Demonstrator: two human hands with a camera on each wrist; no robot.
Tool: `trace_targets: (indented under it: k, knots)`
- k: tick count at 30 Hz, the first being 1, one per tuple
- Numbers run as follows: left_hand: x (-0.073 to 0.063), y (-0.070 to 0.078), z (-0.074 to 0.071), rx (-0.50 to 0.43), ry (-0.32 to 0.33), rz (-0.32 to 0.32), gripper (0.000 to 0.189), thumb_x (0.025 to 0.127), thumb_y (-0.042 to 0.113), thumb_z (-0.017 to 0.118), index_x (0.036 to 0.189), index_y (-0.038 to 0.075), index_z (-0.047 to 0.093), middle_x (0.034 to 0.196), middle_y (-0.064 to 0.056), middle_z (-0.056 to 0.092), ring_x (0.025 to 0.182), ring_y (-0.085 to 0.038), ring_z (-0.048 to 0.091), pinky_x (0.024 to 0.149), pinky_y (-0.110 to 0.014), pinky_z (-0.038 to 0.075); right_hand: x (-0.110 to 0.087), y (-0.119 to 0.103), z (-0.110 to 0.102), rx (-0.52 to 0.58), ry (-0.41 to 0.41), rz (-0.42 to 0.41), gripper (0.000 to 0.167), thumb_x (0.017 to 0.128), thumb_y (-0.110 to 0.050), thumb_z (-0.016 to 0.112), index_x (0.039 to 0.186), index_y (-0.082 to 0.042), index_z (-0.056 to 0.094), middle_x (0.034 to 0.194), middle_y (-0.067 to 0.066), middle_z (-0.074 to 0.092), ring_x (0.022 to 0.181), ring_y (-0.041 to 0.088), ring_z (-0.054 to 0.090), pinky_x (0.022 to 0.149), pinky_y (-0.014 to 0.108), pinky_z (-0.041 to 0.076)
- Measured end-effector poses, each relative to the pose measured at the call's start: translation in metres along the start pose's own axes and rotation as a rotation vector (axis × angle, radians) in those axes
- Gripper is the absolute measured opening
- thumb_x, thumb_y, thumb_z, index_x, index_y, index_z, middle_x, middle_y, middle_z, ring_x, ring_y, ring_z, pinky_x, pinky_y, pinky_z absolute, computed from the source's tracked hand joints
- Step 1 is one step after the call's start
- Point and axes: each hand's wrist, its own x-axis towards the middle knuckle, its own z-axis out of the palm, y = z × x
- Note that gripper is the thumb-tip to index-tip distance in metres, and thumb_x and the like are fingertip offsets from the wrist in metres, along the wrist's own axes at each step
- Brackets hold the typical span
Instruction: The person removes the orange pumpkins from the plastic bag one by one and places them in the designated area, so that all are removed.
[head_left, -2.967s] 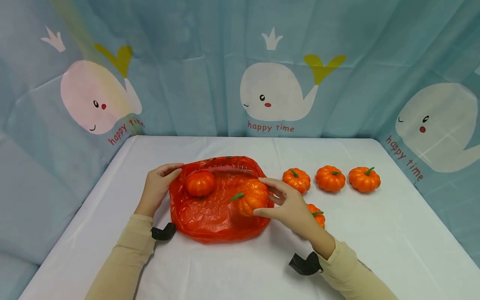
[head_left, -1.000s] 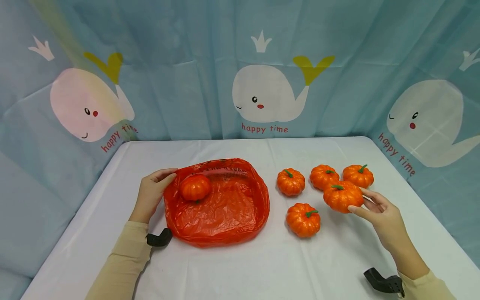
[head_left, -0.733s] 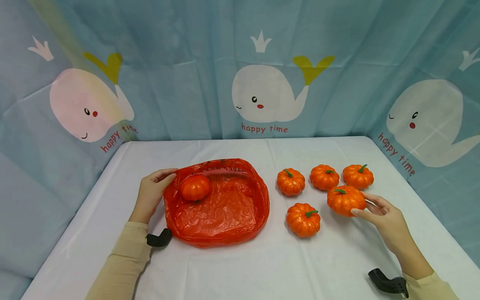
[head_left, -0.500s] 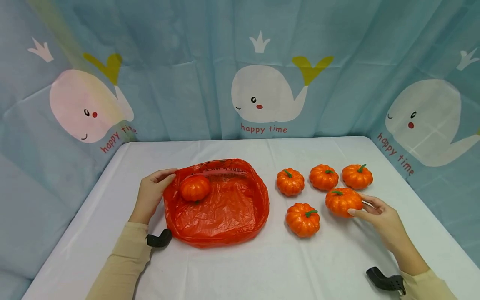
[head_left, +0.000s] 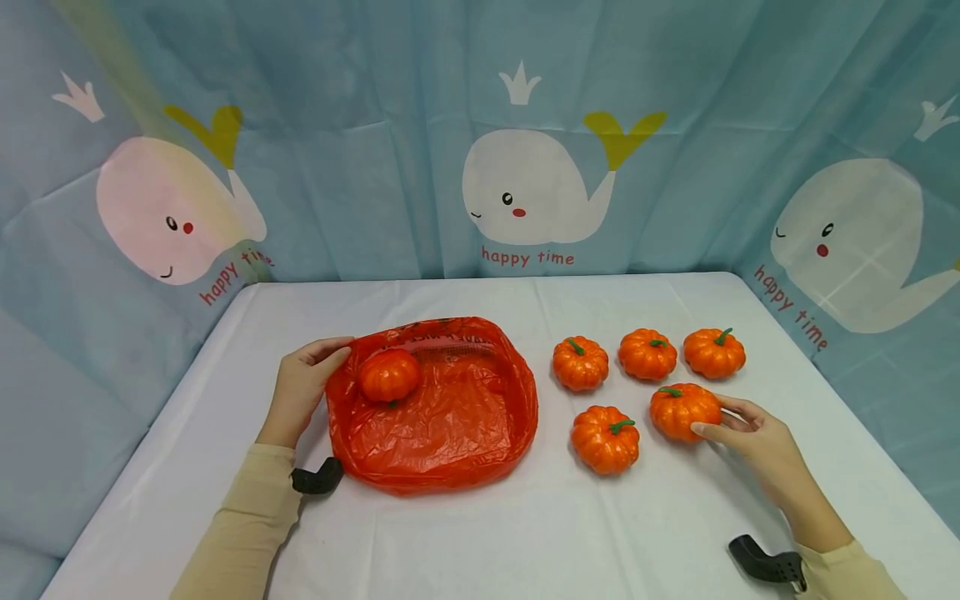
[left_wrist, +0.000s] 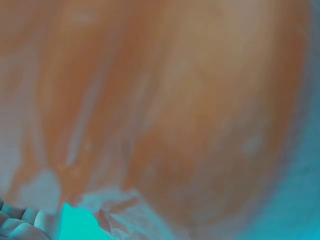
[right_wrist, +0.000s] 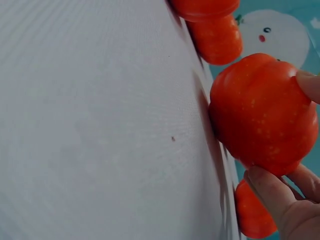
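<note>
A red plastic bag (head_left: 442,433) lies with its mouth spread wide on the white table, a small orange pumpkin (head_left: 390,375) inside at its left. My left hand (head_left: 300,387) pinches the bag's left rim between thumb and fingers. In the left wrist view the bag (left_wrist: 165,110) fills the picture as a blur. At the right, my right hand (head_left: 757,437) holds another orange pumpkin (head_left: 682,412) with a green stem, thumb on the near side. The right wrist view shows that pumpkin (right_wrist: 262,112) between thumb and fingers, at or just above the tabletop; contact is hard to judge.
Three pumpkins stand in a back row, a left one (head_left: 581,364), a middle one (head_left: 647,355) and a right one (head_left: 714,354). One more pumpkin (head_left: 605,442) sits between bag and right hand. A blue whale-print curtain (head_left: 420,192) encloses the table (head_left: 465,542).
Three seconds ago the right hand held a pumpkin over the bag. It then moved right with one, and over the last half second lowered it slightly. The left hand stays at the bag's rim.
</note>
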Motion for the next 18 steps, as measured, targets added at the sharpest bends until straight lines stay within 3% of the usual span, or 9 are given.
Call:
trace_targets:
  k: [2, 4, 6, 8, 9, 11, 18]
  knots:
    - [0.000, 0.000, 0.000, 0.000, 0.001, -0.002, 0.050, 0.099, 0.043, 0.057, 0.135, 0.009, 0.061, 0.124, 0.007, 0.064, 0.109, 0.001, 0.053, 0.085, -0.005, 0.048, 0.001, 0.000, -0.001, -0.019, -0.020, 0.011, 0.060, 0.091, -0.035, 0.073, 0.143, -0.016, 0.049, 0.155, 0.026, 0.033, 0.101, -0.021, 0.050, 0.078, 0.003, 0.045]
    - [0.000, 0.000, 0.000, 0.001, 0.001, -0.006, 0.050, 0.099, 0.043, 0.057, 0.136, 0.009, 0.061, 0.125, 0.006, 0.064, 0.109, 0.002, 0.053, 0.084, -0.005, 0.048, 0.001, 0.000, -0.003, -0.052, -0.053, 0.021, 0.069, 0.092, -0.036, 0.071, 0.149, -0.012, 0.041, 0.158, 0.025, 0.030, 0.123, -0.002, 0.054, 0.091, 0.015, 0.051]
    - [0.000, 0.000, 0.000, 0.002, -0.001, -0.006, 0.050, 0.099, 0.043, 0.057, 0.136, 0.009, 0.061, 0.126, 0.005, 0.064, 0.109, 0.002, 0.052, 0.084, -0.005, 0.049, 0.001, 0.001, -0.006, -0.083, -0.088, 0.037, 0.080, 0.092, -0.037, 0.071, 0.154, -0.007, 0.031, 0.161, 0.025, 0.025, 0.141, 0.024, 0.044, 0.105, 0.032, 0.049]
    - [0.000, 0.000, 0.000, 0.006, -0.002, -0.004, 0.050, 0.099, 0.043, 0.057, 0.136, 0.009, 0.061, 0.127, 0.003, 0.064, 0.109, 0.001, 0.053, 0.084, -0.006, 0.049, 0.000, 0.001, -0.008, -0.102, -0.122, 0.049, 0.089, 0.091, -0.037, 0.072, 0.157, -0.003, 0.022, 0.162, 0.027, 0.020, 0.146, 0.046, 0.026, 0.113, 0.050, 0.038]
    - [0.000, 0.001, 0.000, 0.009, -0.004, -0.004, 0.050, 0.099, 0.043, 0.057, 0.135, 0.009, 0.061, 0.127, 0.003, 0.064, 0.109, 0.001, 0.053, 0.084, -0.006, 0.049, 0.000, 0.001, -0.009, -0.109, -0.134, 0.054, 0.092, 0.091, -0.037, 0.072, 0.157, -0.002, 0.019, 0.162, 0.028, 0.018, 0.146, 0.049, 0.023, 0.113, 0.059, 0.032]
    - [0.000, 0.001, 0.000, 0.012, -0.004, 0.000, 0.050, 0.100, 0.043, 0.056, 0.135, 0.009, 0.061, 0.128, 0.001, 0.063, 0.109, 0.001, 0.053, 0.084, -0.006, 0.049, 0.000, 0.003, -0.010, -0.113, -0.148, 0.064, 0.094, 0.090, -0.036, 0.073, 0.157, -0.001, 0.018, 0.161, 0.029, 0.017, 0.146, 0.051, 0.021, 0.113, 0.063, 0.028]
    - [0.000, 0.001, 0.000, 0.009, 0.000, 0.004, 0.049, 0.100, 0.042, 0.057, 0.135, 0.009, 0.061, 0.121, 0.009, 0.064, 0.107, 0.002, 0.054, 0.083, -0.006, 0.049, 0.001, 0.009, -0.013, -0.142, -0.160, 0.054, 0.094, 0.088, -0.035, 0.075, 0.157, 0.000, 0.020, 0.159, 0.030, 0.022, 0.145, 0.048, 0.025, 0.113, 0.060, 0.030]
